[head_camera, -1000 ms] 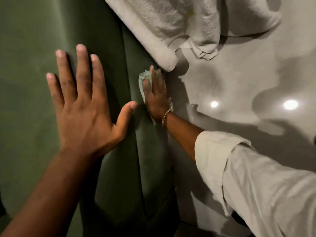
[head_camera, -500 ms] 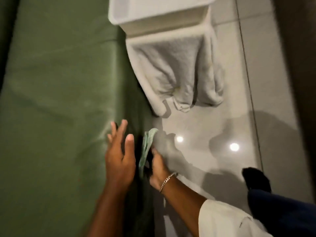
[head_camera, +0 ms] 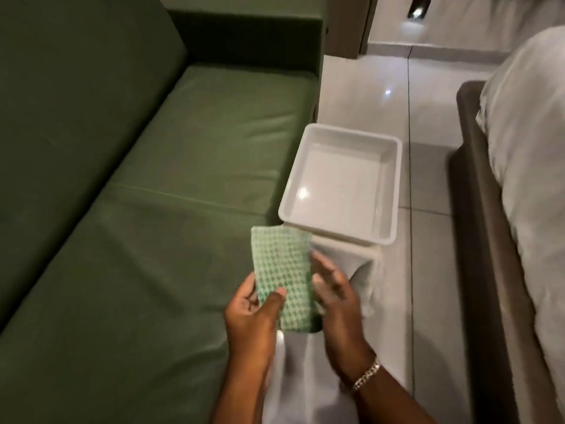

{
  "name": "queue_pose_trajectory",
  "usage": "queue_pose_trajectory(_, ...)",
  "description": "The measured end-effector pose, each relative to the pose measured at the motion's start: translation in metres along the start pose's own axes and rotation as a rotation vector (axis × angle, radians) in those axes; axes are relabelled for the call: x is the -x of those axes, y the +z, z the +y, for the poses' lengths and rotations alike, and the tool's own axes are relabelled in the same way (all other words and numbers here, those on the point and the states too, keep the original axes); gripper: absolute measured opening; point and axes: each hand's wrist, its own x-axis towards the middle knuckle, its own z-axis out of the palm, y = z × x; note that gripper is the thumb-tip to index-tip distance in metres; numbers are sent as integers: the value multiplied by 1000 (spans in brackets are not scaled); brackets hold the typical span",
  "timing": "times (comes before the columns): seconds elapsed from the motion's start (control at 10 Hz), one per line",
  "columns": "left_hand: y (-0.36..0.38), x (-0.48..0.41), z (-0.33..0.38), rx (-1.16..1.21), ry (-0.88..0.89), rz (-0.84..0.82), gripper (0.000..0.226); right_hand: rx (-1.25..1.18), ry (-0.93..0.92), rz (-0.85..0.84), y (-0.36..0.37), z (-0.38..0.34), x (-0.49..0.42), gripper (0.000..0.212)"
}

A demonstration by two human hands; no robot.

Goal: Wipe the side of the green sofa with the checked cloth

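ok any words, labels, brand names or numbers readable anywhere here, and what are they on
None: no text can be read anywhere in this view.
checked cloth: woven pattern only, no tag showing.
white tray: plain, no markings visible.
green sofa: no label visible.
bracelet: no engraving legible; too small to tell.

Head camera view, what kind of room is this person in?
Probably a hotel room or a bedroom with a sitting corner: a green sofa faces a made bed across a glossy tiled floor, with a low wall light beyond.
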Motion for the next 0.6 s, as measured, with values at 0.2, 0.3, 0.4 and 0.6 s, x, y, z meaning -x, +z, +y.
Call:
queue_pose_trajectory(0.2, 106, -81, 27, 106, -47, -262, 33, -191, 197, -107, -60, -92, -126, 39)
queue_pose_trajectory(0.3, 141, -138, 18, -194, -2, -144, 36, 104, 151, 162, -73, -107, -190, 39)
queue_pose_trajectory(0.4, 165, -184, 1, -483, 64, -63, 35, 364, 165, 249, -72, -93, -241, 33)
queue_pose_trajectory(0.6, 169, -198, 27, -632, 172, 96, 39, 637, 89, 306, -57, -113, -229, 45)
